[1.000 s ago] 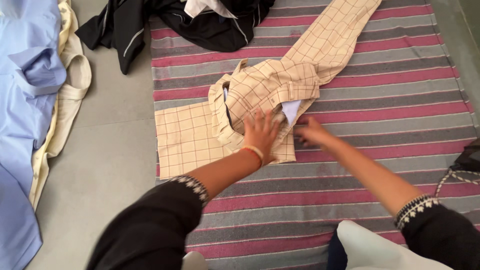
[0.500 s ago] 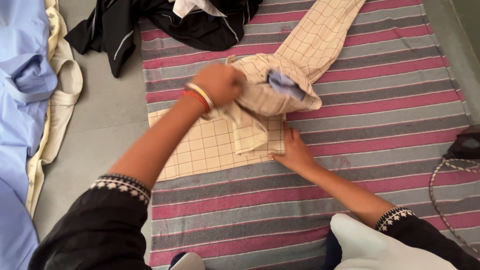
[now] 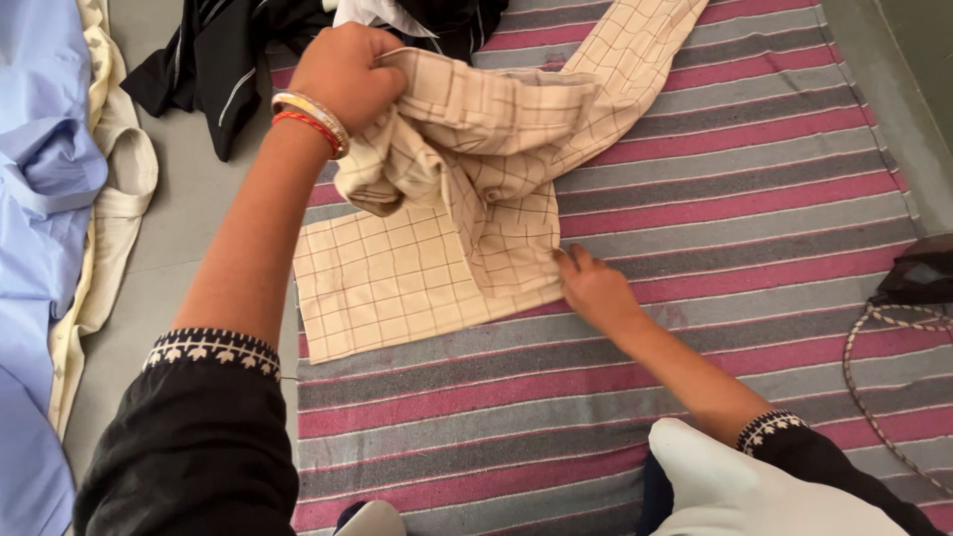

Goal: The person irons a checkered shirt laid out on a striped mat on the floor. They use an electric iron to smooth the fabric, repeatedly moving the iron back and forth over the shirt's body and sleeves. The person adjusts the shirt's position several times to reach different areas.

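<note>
1. Here, the left hand (image 3: 344,74) is closing into a fist around a bunched fold of the cream checked shirt (image 3: 467,189), lifting that part clear of the striped mat (image 3: 715,208); bangles in red and pale tones are sitting at the wrist.
2. The right hand (image 3: 593,288) is lying low on the mat, fingers (image 3: 573,262) loosely extended and touching the right-hand edge of the shirt's flat lower part; whether it is pinching the cloth or only pressing beside it cannot be told.
3. The shirt itself is spreading across three zones: a gathered upper portion hanging from the left fist, a flat square panel resting on the mat below it, and a long piece trailing diagonally toward the mat's far edge at upper right.
4. Both forearms are emerging from black sleeves with white patterned cuffs (image 3: 213,349), and a white cloth (image 3: 754,486) is showing at the lower right, close to the right sleeve.
5. The mat, banded in pink, grey and dark stripes, is covering most of the grey floor (image 3: 189,213).
6. A black garment (image 3: 213,60) with white trim is lying crumpled at the mat's far left corner, with a white piece just beside it.
7. A light blue shirt (image 3: 40,199) and a cream garment (image 3: 114,199) are lying on the floor at the far left, well apart from the hands.
8. A dark object with a braided cord (image 3: 874,377) is resting at the right edge.
</note>
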